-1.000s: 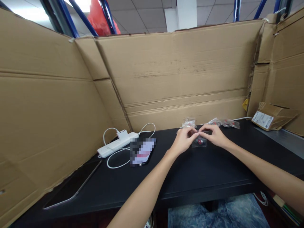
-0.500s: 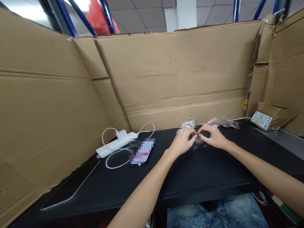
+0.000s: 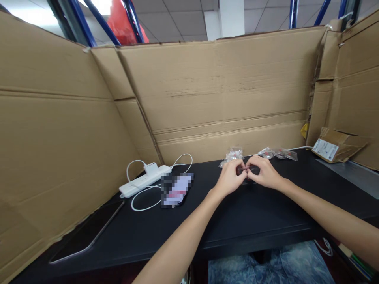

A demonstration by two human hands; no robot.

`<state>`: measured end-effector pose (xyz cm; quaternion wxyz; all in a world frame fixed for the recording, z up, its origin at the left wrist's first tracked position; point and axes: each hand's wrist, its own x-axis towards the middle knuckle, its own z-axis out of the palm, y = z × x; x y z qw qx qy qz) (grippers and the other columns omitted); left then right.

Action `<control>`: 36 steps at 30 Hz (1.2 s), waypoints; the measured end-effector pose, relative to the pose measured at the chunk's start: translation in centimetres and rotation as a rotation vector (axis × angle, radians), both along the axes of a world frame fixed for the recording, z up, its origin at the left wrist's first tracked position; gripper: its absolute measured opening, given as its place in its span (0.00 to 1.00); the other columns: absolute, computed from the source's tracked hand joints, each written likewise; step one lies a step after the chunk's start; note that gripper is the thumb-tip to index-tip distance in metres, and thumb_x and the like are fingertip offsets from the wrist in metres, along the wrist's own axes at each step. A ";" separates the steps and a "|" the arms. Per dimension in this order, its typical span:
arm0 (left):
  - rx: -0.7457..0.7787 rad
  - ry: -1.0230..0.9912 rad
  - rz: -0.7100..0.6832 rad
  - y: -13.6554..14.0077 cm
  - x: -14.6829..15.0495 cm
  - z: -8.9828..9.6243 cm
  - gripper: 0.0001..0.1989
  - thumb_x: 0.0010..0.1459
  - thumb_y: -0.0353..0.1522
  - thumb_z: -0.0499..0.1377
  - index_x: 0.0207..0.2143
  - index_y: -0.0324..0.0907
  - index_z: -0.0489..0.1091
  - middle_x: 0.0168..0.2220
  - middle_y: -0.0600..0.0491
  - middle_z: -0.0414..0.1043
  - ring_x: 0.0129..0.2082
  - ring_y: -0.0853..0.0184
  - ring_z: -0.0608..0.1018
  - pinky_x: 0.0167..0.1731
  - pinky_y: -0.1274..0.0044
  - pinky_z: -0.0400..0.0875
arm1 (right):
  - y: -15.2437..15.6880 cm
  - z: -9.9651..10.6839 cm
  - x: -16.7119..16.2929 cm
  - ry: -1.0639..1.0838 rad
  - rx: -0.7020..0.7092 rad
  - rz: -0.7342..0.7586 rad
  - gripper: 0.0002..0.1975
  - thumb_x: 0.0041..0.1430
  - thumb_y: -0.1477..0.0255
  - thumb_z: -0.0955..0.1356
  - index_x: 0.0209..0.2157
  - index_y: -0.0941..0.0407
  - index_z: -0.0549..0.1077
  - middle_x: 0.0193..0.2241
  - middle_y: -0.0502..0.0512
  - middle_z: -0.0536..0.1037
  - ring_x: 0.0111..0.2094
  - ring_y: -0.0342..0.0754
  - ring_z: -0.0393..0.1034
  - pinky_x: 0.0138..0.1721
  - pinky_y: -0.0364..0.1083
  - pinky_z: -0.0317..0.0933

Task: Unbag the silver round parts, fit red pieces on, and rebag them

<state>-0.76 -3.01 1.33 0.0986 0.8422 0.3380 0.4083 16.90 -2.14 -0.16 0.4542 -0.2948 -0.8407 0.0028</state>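
Note:
My left hand [image 3: 232, 176] and my right hand [image 3: 263, 172] meet above the black table, thumbs and fingers pinched together and fingertips touching. Between them is a small clear plastic bag [image 3: 246, 180], mostly hidden by the fingers; what is inside hardly shows. Just behind my left hand lie clear plastic packets [image 3: 235, 153] with a bit of red in them. More clear packets [image 3: 268, 152] with small red parts rest beyond my right hand, along the back of the table.
Cardboard walls [image 3: 225, 86] enclose the black table [image 3: 237, 221] at the back and sides. To the left are a white power strip [image 3: 145, 181] with cables, a phone [image 3: 177, 191] and a dark tablet [image 3: 89, 230]. An opened cardboard box [image 3: 340, 144] stands at the right.
The bag with its red and dark contents, visible below my fingers before, is now mostly hidden behind them. Both hands have closed in slightly, thumbs lower.

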 end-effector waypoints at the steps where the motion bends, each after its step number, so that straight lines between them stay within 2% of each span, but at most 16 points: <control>1: -0.013 -0.015 -0.006 0.0 0.0 0.0 0.03 0.51 0.26 0.57 0.25 0.41 0.66 0.26 0.56 0.68 0.26 0.70 0.69 0.29 0.78 0.61 | 0.0 0.0 0.0 -0.002 0.000 0.003 0.05 0.50 0.79 0.66 0.29 0.54 0.70 0.27 0.52 0.74 0.32 0.49 0.66 0.37 0.47 0.59; 6: -0.109 -0.096 -0.035 0.3 -0.2 0.0 0.02 0.49 0.26 0.59 0.28 0.41 0.69 0.26 0.57 0.69 0.25 0.71 0.68 0.27 0.79 0.62 | 0.0 0.0 0.0 -0.011 0.005 0.007 0.06 0.50 0.79 0.66 0.29 0.54 0.69 0.27 0.52 0.73 0.32 0.49 0.65 0.37 0.47 0.59; 15: -0.210 -0.159 -0.024 0.6 -0.1 -0.2 0.02 0.46 0.25 0.58 0.25 0.40 0.69 0.22 0.58 0.66 0.23 0.72 0.67 0.27 0.79 0.61 | -0.3 0.2 -0.3 -0.004 0.001 0.042 0.05 0.50 0.79 0.65 0.28 0.54 0.69 0.27 0.52 0.72 0.32 0.48 0.65 0.36 0.46 0.58; 20: -0.214 -0.164 -0.010 0.5 0.1 0.0 0.02 0.45 0.26 0.59 0.23 0.40 0.68 0.20 0.59 0.64 0.22 0.72 0.66 0.26 0.80 0.60 | -0.4 0.2 -0.4 0.003 0.005 0.039 0.05 0.49 0.80 0.65 0.27 0.55 0.67 0.25 0.51 0.71 0.31 0.47 0.64 0.35 0.45 0.57; 30: -0.196 -0.113 0.052 0.3 0.2 0.5 0.04 0.44 0.26 0.58 0.20 0.39 0.66 0.21 0.58 0.66 0.23 0.72 0.67 0.27 0.80 0.61 | -0.2 0.0 -0.3 0.008 0.015 0.007 0.06 0.47 0.81 0.66 0.26 0.55 0.67 0.25 0.50 0.71 0.30 0.46 0.64 0.33 0.44 0.56; 36: -0.176 -0.113 0.034 0.5 0.1 0.2 0.03 0.43 0.25 0.58 0.20 0.39 0.65 0.22 0.58 0.65 0.22 0.73 0.66 0.26 0.80 0.60 | 0.0 -0.1 -0.1 0.019 -0.001 -0.017 0.06 0.46 0.81 0.66 0.26 0.56 0.67 0.25 0.49 0.72 0.29 0.45 0.64 0.33 0.44 0.56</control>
